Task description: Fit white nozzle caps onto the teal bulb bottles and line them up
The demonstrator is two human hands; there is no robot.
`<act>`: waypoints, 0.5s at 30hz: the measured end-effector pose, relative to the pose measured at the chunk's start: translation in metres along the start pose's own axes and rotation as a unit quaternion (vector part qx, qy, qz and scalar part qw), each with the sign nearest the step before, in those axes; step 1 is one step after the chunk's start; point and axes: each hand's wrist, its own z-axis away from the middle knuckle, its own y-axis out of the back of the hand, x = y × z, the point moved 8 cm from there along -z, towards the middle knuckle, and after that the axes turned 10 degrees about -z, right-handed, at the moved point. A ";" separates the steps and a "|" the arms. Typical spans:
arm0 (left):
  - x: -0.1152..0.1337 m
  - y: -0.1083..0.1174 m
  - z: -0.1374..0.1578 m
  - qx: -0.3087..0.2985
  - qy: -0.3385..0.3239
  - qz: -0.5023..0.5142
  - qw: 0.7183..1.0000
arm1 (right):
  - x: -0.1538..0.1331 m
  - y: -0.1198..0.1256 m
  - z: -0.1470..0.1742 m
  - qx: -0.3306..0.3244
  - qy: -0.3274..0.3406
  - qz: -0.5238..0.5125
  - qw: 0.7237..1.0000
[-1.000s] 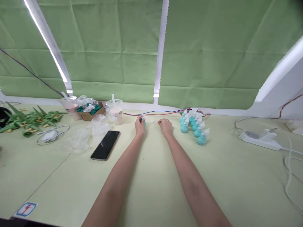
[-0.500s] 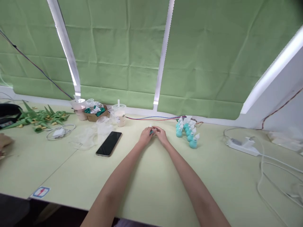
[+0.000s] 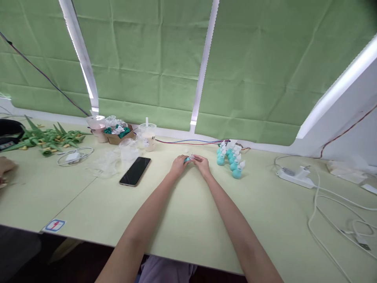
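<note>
Both of my hands meet over the middle of the table. My left hand [image 3: 178,165] is closed around a small turquoise piece [image 3: 186,159], mostly covered by the fingers. With its fingertips my right hand [image 3: 202,163] pinches a small whitish part [image 3: 192,157] at the end of that piece; its exact shape is too small to make out. Just behind the hands lies a little white round thing [image 3: 186,150]. Several turquoise round-bodied figures with white pointed tops [image 3: 237,171] stand in rows to the right of my right hand.
Left of my arms lie a black phone [image 3: 135,171] and crumpled clear plastic bags [image 3: 108,162]. Behind them stand a drink cup [image 3: 149,139] and a cardboard box [image 3: 118,137]. Green pointed pieces [image 3: 48,139] spread far left. A white power strip [image 3: 295,179] with cables is at right.
The view has shifted slightly. The turquoise piece now lies more sideways between my hands, with a whitish part showing at my right fingertips. A white round thing shows behind the hands.
</note>
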 end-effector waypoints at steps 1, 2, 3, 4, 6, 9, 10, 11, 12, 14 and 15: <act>0.001 -0.002 0.000 -0.010 -0.004 -0.006 1.000 | 0.000 -0.001 0.001 -0.001 0.000 -0.004 1.000; 0.002 -0.003 0.000 -0.017 -0.005 -0.014 1.000 | 0.000 -0.002 0.002 -0.004 0.001 -0.010 1.000; 0.003 -0.003 0.000 -0.023 -0.005 -0.022 0.999 | -0.001 -0.004 0.002 -0.008 0.004 -0.014 1.000; 0.004 -0.003 0.000 -0.024 -0.004 -0.031 0.999 | -0.002 -0.005 0.003 -0.011 0.009 -0.015 1.000; 0.006 -0.001 -0.001 -0.023 0.000 -0.053 0.998 | -0.006 -0.006 0.004 -0.003 0.023 -0.003 1.000; 0.010 -0.001 -0.003 -0.024 0.001 -0.076 0.997 | -0.012 -0.001 0.007 0.035 0.049 0.026 0.998; 0.012 0.000 -0.004 -0.024 0.000 -0.078 0.997 | -0.015 0.001 0.008 0.045 0.060 0.035 0.997; 0.014 0.000 -0.005 -0.022 0.001 -0.076 0.997 | -0.017 0.002 0.010 0.053 0.073 0.043 0.995; 0.015 0.001 -0.006 -0.020 0.003 -0.071 0.997 | -0.020 0.002 0.012 0.061 0.087 0.051 0.993; 0.019 0.004 -0.009 -0.016 0.010 -0.068 0.998 | -0.024 0.002 0.017 0.077 0.110 0.067 0.989; 0.021 0.005 -0.010 -0.015 0.014 -0.074 0.997 | -0.026 0.002 0.020 0.084 0.121 0.076 0.986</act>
